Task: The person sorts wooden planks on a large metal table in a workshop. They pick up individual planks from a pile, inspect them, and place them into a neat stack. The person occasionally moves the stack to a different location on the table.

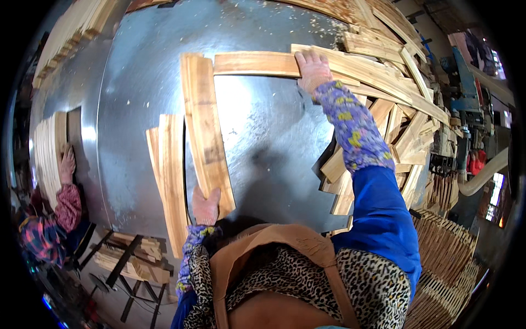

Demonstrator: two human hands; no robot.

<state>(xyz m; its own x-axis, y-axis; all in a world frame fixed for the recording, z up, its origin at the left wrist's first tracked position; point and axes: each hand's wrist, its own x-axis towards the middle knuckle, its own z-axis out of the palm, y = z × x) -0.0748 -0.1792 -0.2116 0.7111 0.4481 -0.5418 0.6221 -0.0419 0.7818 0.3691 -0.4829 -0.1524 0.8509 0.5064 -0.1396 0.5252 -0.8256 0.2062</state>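
My left hand [205, 207] is closed on the near end of a long wooden board [205, 126], which lies lengthwise away from me with a second board along its left edge. The fingers of my right hand [314, 68] stretch flat over the right end of a crosswise board [255, 63] at the far side. That crosswise board's left end meets the far part of the lengthwise one. Beside my right fingers, a longer board [372, 71] slants away to the right. Left of my left hand lie separate boards [171, 170].
A heap of loose boards [405, 129] covers the metal table's [257, 120] right side. At the far left, another person's hand [67, 164] touches a row of boards [48, 153]. A rack with wood pieces [134, 260] stands low at left, stacked sticks [446, 263] at lower right.
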